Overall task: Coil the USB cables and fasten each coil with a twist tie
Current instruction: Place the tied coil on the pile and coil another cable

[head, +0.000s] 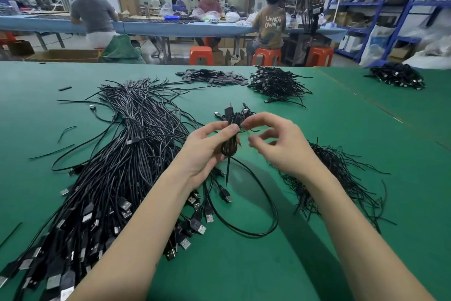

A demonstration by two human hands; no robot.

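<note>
My left hand [203, 152] grips a small coil of black USB cable [229, 145] above the green table [244, 264]. My right hand [280, 144] pinches a thin black twist tie [247, 130] at the top of that coil with thumb and forefinger. The coil's plug ends stick up behind my fingers. A big heap of loose black USB cables [117, 166] lies to the left, plugs toward me. One loose cable [256, 203] loops on the table under my hands. A pile of black twist ties [336, 178] lies to the right.
At the far side of the table lie a heap of finished coils [275, 82], flat dark pieces [212, 76] and another coil heap [397, 76] at the far right. People sit at a blue bench [146, 26] behind, with orange stools and blue shelving.
</note>
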